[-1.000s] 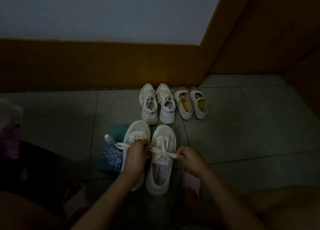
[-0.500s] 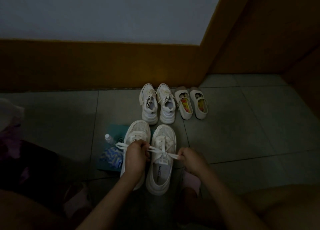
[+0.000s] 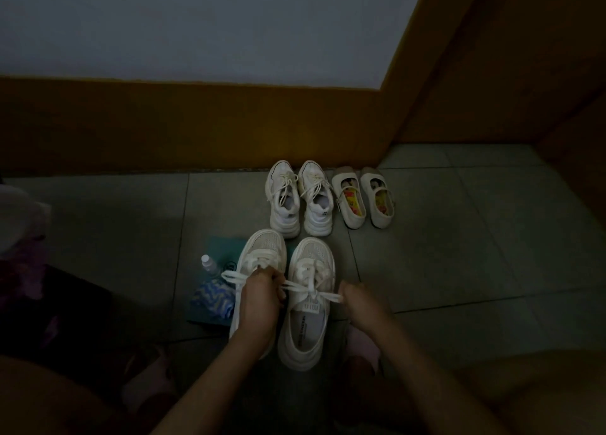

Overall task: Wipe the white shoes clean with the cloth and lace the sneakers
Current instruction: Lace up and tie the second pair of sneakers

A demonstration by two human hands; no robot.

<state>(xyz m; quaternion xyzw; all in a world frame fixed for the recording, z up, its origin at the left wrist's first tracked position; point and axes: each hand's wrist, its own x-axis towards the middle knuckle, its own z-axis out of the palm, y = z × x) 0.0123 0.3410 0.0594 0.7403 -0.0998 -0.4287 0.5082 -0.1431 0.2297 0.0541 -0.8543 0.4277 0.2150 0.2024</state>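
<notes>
Two white sneakers stand side by side on the floor in front of me, the left sneaker [image 3: 255, 257] and the right sneaker [image 3: 308, 329]. A flat white lace [image 3: 296, 285] stretches across the right sneaker's tongue. My left hand [image 3: 260, 298] pinches one end of it over the left sneaker. My right hand [image 3: 355, 298] pinches the other end just right of the right sneaker. A blue patterned cloth [image 3: 213, 298] lies left of the sneakers on a teal mat [image 3: 223, 247].
A second pair of laced white sneakers [image 3: 300, 198] and a pair of strapped flat shoes [image 3: 362, 196] stand by the brown skirting. A small clear bottle [image 3: 210, 264] sits on the mat. My knees frame the bottom corners. Grey tiles extend to the right.
Both hands have shifted slightly while holding the lace; the lace now runs lower across the right sneaker's tongue. The shoes have not moved.
</notes>
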